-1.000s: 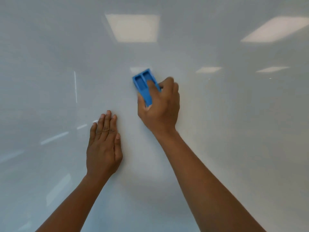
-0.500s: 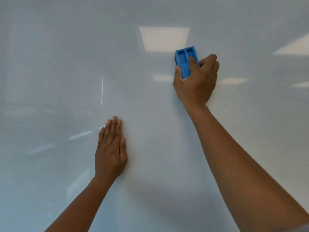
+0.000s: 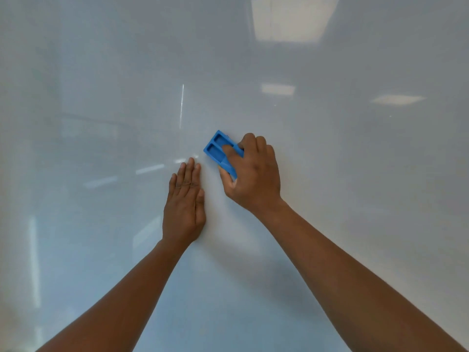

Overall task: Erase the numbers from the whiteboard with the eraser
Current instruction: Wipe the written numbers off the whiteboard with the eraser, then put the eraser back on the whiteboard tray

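The whiteboard fills the whole view, glossy and pale grey, and I see no numbers or marker strokes on it. A blue plastic eraser with two recessed pockets lies pressed against the board near the middle, tilted to the upper left. My right hand grips its lower right end, thumb on top. My left hand rests flat on the board just left of the eraser, fingers together and holding nothing.
Ceiling light panels reflect in the board at the top right and as smaller patches at the right. A thin bright vertical glint shows above my left hand. No board edge or tray is in view.
My right hand has swept the eraser from high on the board down and left, next to my left hand. The view has shifted; my left hand stays flat on the board.
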A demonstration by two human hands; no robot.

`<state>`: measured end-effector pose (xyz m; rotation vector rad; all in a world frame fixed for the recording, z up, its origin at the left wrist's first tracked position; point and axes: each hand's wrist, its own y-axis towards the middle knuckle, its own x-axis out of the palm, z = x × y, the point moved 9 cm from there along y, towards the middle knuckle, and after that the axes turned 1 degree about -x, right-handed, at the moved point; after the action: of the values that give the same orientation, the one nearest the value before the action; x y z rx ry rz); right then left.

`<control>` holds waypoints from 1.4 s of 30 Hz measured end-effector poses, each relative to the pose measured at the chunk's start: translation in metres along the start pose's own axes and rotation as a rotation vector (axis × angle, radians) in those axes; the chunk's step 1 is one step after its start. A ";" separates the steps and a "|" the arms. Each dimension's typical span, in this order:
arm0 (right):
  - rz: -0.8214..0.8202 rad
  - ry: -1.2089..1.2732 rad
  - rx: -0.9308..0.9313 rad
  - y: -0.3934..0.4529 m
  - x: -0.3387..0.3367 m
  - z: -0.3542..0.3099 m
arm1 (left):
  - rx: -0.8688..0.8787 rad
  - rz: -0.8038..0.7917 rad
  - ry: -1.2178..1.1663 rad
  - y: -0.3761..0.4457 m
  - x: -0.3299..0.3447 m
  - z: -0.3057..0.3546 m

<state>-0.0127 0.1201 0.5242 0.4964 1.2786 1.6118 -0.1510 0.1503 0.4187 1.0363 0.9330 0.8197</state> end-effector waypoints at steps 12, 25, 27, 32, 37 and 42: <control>-0.116 0.040 -0.171 -0.107 0.038 -0.059 | -0.079 -0.145 -0.102 -0.085 -0.004 -0.037; -0.532 0.141 -0.216 -0.293 0.074 -0.112 | 0.005 -0.507 -0.161 -0.235 0.019 -0.022; -0.597 0.169 -0.179 -0.316 0.074 -0.112 | 0.046 -0.593 -0.172 -0.258 0.029 -0.014; -0.702 0.213 -0.109 -0.360 0.069 -0.104 | 0.056 -0.761 -0.190 -0.303 0.052 0.000; -0.772 0.259 -0.052 -0.395 0.064 -0.093 | 0.047 -0.833 -0.180 -0.326 0.074 0.020; -0.843 0.279 0.019 -0.433 0.057 -0.080 | -0.013 -0.979 -0.180 -0.353 0.101 0.038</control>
<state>0.0888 0.1142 0.0917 -0.2630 1.4385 0.9622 -0.0357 0.1212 0.0698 0.5085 1.1133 -0.0847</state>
